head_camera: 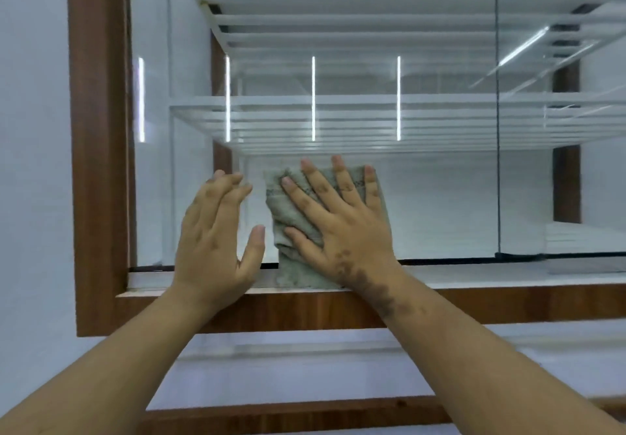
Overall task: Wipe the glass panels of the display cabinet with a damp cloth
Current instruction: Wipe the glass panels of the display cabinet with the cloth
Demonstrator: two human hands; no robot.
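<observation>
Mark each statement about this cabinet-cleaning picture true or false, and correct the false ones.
1. The right hand presses a cloth flat against the glass panel. True.
2. The left hand holds a spray bottle. False: it holds nothing, its fingers straight beside the cloth.
3. The cabinet frame is wooden brown. True.
4. The cloth is bright red. False: it is grey-green.
5. The cloth sits near the top of the panel. False: it lies near the bottom edge.
</observation>
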